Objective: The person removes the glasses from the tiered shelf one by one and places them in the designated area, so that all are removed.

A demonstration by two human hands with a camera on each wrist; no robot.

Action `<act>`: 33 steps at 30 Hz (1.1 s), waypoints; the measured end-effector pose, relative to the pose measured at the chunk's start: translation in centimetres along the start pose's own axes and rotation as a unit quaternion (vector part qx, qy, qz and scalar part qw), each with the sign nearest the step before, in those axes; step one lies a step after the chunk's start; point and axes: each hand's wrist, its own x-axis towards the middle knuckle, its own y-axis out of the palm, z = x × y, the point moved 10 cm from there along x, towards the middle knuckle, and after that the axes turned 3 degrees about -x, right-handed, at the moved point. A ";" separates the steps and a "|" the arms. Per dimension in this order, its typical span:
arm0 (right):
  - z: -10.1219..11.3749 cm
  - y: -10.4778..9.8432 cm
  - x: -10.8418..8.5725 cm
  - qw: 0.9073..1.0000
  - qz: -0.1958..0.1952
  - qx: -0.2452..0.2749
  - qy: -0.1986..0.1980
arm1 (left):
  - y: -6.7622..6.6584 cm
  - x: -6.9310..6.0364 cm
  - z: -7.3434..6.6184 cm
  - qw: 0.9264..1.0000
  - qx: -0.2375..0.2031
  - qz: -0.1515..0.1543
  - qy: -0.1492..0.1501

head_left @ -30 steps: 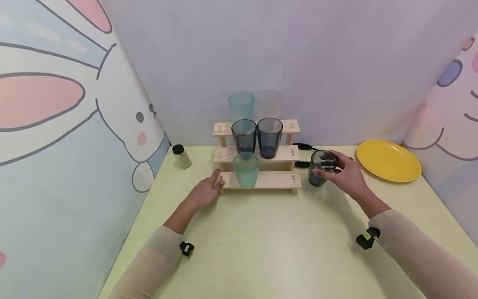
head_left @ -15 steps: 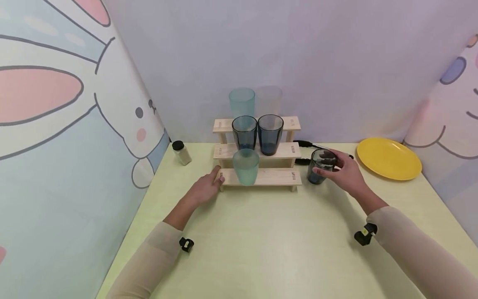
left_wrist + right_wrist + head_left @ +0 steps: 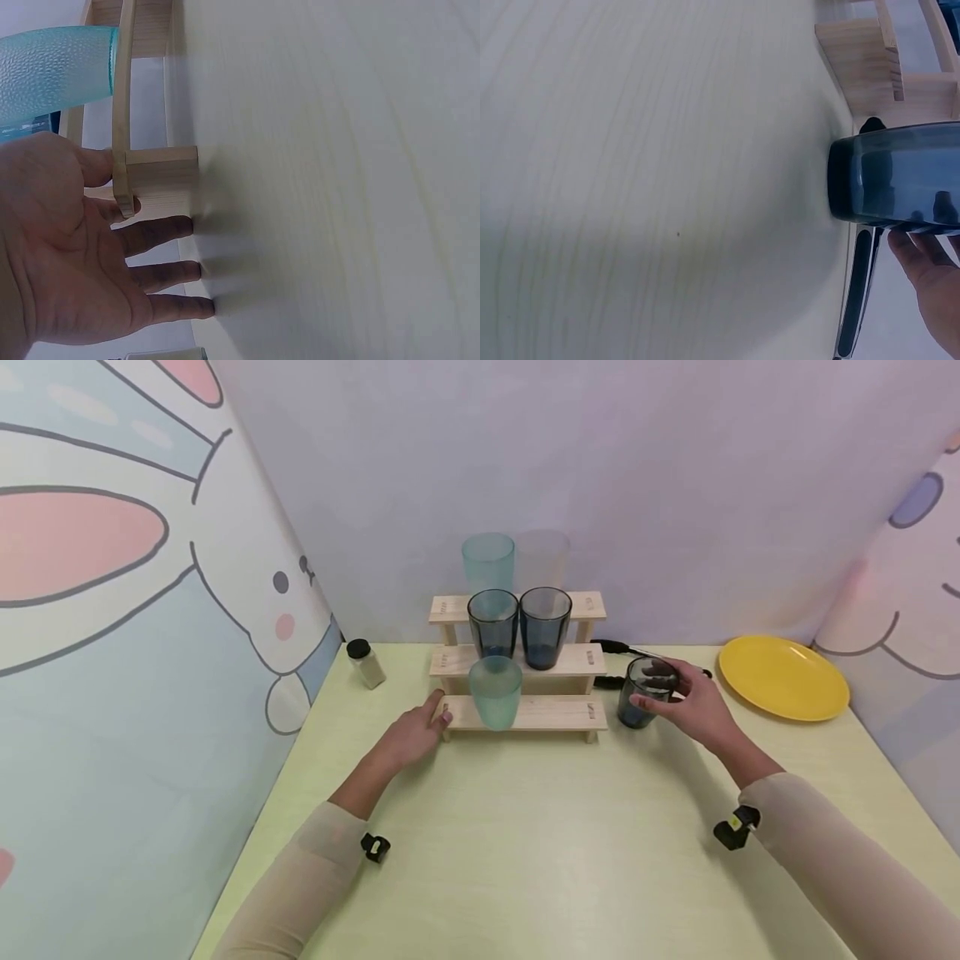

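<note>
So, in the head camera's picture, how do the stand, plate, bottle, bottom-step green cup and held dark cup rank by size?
Largest first:
1. Stand
2. Plate
3. Green cup and dark cup, too alike to rank
4. Bottle

The held tumbler (image 3: 636, 710) looks glossy, the rack (image 3: 555, 713) matt wood.
</note>
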 end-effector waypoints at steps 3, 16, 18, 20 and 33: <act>0.0 0.0 0.0 1.000 0.001 -0.001 0.002 | 0.2 0.2 0.3 1.000 0.000 0.003 -0.003; 1.7 -0.5 -0.2 1.000 -0.012 -0.007 -0.010 | 0.8 1.2 1.6 1.000 -0.001 0.002 -0.005; 2.2 -0.6 -0.3 1.000 -0.015 -0.004 -0.013 | 0.7 1.0 1.4 1.000 -0.002 0.001 -0.003; 2.8 -0.7 -0.3 1.000 -0.019 0.002 -0.020 | 0.7 0.9 1.5 1.000 -0.007 0.002 -0.007; 6.8 -1.4 -0.5 0.996 -0.064 -0.018 -0.060 | 1.4 2.2 3.4 1.000 0.003 -0.011 -0.003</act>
